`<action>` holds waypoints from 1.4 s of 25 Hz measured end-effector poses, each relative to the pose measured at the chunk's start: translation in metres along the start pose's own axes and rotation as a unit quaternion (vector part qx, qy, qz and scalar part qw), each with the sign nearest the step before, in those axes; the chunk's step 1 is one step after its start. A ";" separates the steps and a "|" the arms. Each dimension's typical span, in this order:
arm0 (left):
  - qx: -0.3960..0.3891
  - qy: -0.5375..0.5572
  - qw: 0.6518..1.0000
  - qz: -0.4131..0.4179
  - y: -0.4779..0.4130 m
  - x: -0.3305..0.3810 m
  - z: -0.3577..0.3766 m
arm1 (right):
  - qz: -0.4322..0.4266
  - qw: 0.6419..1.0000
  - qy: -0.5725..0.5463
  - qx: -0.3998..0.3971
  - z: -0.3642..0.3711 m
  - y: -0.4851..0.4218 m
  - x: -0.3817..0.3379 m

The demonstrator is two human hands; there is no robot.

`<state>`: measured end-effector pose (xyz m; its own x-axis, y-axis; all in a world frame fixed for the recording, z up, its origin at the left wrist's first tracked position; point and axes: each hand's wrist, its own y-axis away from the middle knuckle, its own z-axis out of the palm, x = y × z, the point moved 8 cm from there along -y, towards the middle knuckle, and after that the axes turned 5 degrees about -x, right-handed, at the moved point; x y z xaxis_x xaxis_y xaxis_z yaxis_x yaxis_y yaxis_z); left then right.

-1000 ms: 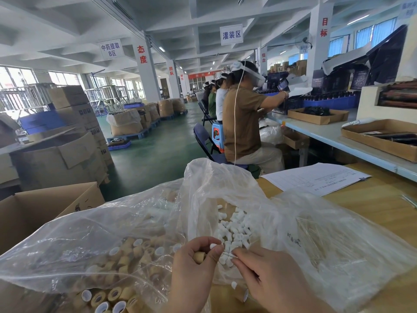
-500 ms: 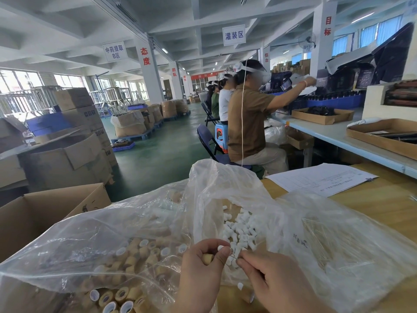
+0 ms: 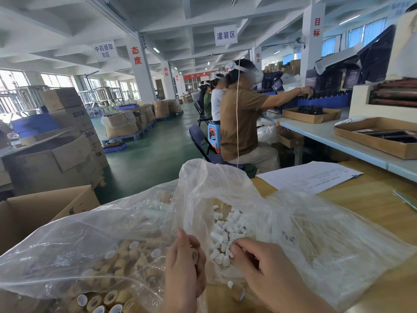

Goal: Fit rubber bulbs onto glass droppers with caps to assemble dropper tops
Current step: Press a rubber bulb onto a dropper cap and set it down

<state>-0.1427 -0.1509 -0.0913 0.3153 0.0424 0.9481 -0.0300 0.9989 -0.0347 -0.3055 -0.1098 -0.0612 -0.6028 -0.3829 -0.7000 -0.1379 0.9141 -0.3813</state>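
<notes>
- Head view: near centre, the grip of the left hand (image 3: pixel 184 267) is closed round a tan cylindrical cap (image 3: pixel 194 256).
- The right hand (image 3: pixel 266 269) is curled over small, smooth white rubber bulbs (image 3: pixel 226 231) heaped in a crinkled clear bag (image 3: pixel 316 233); whether one is pinched cannot be told.

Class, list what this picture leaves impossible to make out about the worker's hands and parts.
1. Whatever the right hand pinches: head view, its curled fingers cover it.
2. Most of the cap in the left hand: head view, fingers wrap it.
3. Print on the paper sheet: head view, too small.
</notes>
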 end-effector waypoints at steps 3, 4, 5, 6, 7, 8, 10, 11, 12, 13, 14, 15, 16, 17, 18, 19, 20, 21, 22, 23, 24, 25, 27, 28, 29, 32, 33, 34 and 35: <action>-0.014 0.090 0.995 -0.027 -0.008 -0.005 0.000 | 0.000 0.999 -0.023 0.022 -0.006 0.000 0.003; -0.018 0.102 0.994 -0.027 -0.010 -0.005 0.000 | 0.003 0.999 -0.030 0.034 -0.008 -0.001 0.005; -0.019 0.103 0.994 -0.024 -0.010 -0.004 0.000 | 0.007 0.998 -0.038 0.046 -0.011 -0.001 0.007; -0.020 0.093 0.995 -0.015 -0.010 -0.003 -0.001 | 0.011 0.997 -0.048 0.058 -0.014 -0.002 0.009; -0.023 0.075 0.997 -0.007 -0.009 -0.002 -0.001 | 0.016 0.996 -0.060 0.068 -0.016 -0.002 0.010; -0.030 0.052 0.998 -0.002 -0.008 -0.003 0.000 | 0.022 0.995 -0.069 0.072 -0.017 -0.002 0.012; -0.049 0.005 0.999 -0.007 -0.003 -0.004 0.004 | 0.030 0.995 -0.080 0.060 -0.014 -0.002 0.015; -0.054 -0.008 0.998 -0.011 -0.002 -0.004 0.007 | 0.032 0.995 -0.083 0.051 -0.012 -0.002 0.016; -0.056 -0.009 0.998 -0.014 -0.002 -0.004 0.008 | 0.033 0.995 -0.086 0.043 -0.010 -0.002 0.017; -0.054 0.004 0.998 -0.020 -0.003 -0.005 0.008 | 0.033 0.995 -0.088 0.037 -0.008 -0.002 0.018; -0.054 0.026 0.998 -0.026 -0.004 -0.006 0.008 | 0.034 0.995 -0.092 0.034 -0.007 -0.002 0.018; -0.054 0.043 0.997 -0.032 -0.005 -0.007 0.008 | 0.034 0.994 -0.096 0.034 -0.007 -0.003 0.018; -0.056 0.051 0.997 -0.033 -0.006 -0.007 0.007 | 0.034 0.994 -0.100 0.036 -0.007 -0.003 0.017; -0.056 0.048 0.997 -0.029 -0.007 -0.006 0.007 | 0.032 0.993 -0.103 0.037 -0.008 -0.003 0.016; -0.054 0.043 0.997 -0.023 -0.007 -0.005 0.006 | 0.030 0.994 -0.104 0.035 -0.008 -0.003 0.015; -0.051 0.040 0.998 -0.017 -0.007 -0.004 0.006 | 0.025 0.994 -0.099 0.030 -0.007 -0.002 0.014; -0.046 0.042 0.998 -0.013 -0.007 -0.003 0.005 | 0.019 0.996 -0.087 0.021 -0.005 -0.002 0.013; -0.041 0.048 0.998 -0.011 -0.006 -0.002 0.004 | 0.013 0.997 -0.071 0.013 -0.004 -0.001 0.011; -0.034 0.056 0.998 -0.010 -0.006 -0.002 0.003 | 0.008 0.998 -0.057 0.005 -0.002 -0.001 0.010; -0.025 0.064 0.998 -0.009 -0.006 -0.002 0.002 | 0.004 0.999 -0.045 -0.003 0.000 -0.001 0.009; -0.016 0.070 0.997 -0.009 -0.007 -0.002 0.000 | 0.000 0.999 -0.036 -0.011 0.002 -0.001 0.008; -0.010 0.070 0.997 -0.011 -0.007 -0.003 -0.001 | -0.003 0.999 -0.030 -0.016 0.003 -0.001 0.007; -0.008 0.060 0.998 -0.016 -0.006 -0.005 0.000 | -0.011 0.999 -0.023 -0.020 0.003 -0.001 0.005; -0.010 0.054 0.998 -0.020 -0.006 -0.006 0.001 | -0.016 1.000 -0.016 -0.022 0.003 0.000 0.004; -0.012 0.050 0.998 -0.022 -0.006 -0.006 0.002 | -0.021 0.999 -0.005 -0.025 0.004 0.000 0.003; -0.019 0.041 0.999 -0.021 -0.006 -0.007 0.003 | -0.031 0.999 0.026 -0.026 0.006 0.001 0.001; -0.024 0.034 0.999 -0.017 -0.006 -0.006 0.004 | -0.029 0.999 0.030 -0.024 0.006 0.001 0.002; -0.030 0.025 0.999 -0.011 -0.005 -0.004 0.005 | -0.026 0.999 0.032 -0.021 0.005 0.000 0.003; -0.036 0.016 0.999 -0.004 -0.005 -0.003 0.006 | -0.020 0.999 0.034 -0.017 0.004 0.000 0.004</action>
<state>-0.1492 -0.1557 -0.0918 0.3455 0.0341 0.9378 0.0410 0.9978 -0.0514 -0.3048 -0.1121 -0.0669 -0.6477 -0.4106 -0.6418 -0.1892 0.9027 -0.3865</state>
